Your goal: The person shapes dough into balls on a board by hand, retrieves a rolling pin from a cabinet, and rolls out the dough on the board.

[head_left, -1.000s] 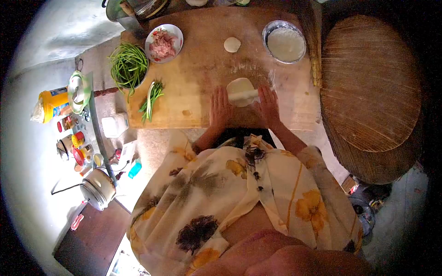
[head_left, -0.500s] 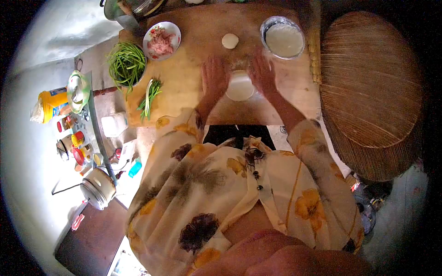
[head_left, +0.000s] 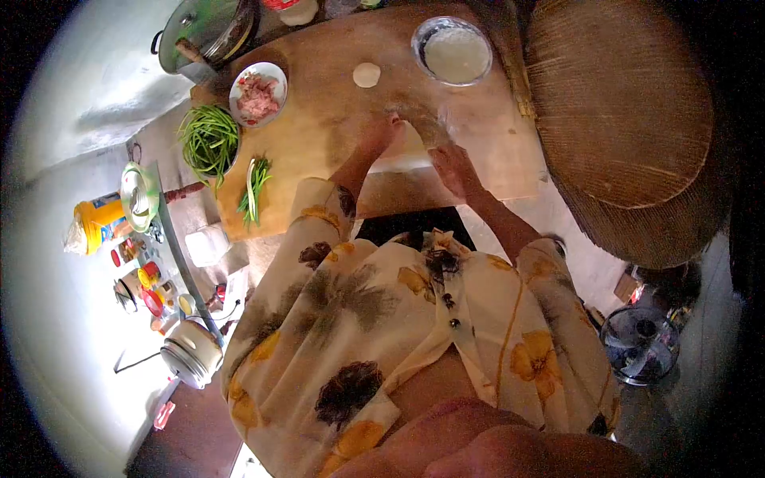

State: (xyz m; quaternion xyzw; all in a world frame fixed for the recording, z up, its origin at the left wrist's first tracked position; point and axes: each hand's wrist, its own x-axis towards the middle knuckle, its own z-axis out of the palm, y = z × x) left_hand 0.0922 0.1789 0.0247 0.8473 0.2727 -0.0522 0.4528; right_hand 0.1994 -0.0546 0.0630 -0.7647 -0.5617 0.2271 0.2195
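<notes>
A flat white sheet of dough (head_left: 408,150) hangs between my hands, raised at its upper corner above the near part of the wooden board (head_left: 319,151). My left hand (head_left: 378,137) is closed on the dough's upper left edge, fingertips together. At the dough's right side, my right hand (head_left: 453,169) is closed on its edge, the fingers partly hidden. Beyond them a small round piece of dough (head_left: 366,76) lies on the board. A metal bowl of white flour or dough (head_left: 453,54) stands at the far right.
On the left are a plate of chopped raw meat (head_left: 259,97), a bowl of green beans (head_left: 209,142) and some scallions (head_left: 254,190). A large pot (head_left: 179,48) stands at the back left. Round woven mats (head_left: 621,103) lean at right, above a fan (head_left: 640,344).
The dough has gone from lying flat to being lifted at an edge. Both hands have closed on it, my right hand coming nearer to me. The whole view has shifted.
</notes>
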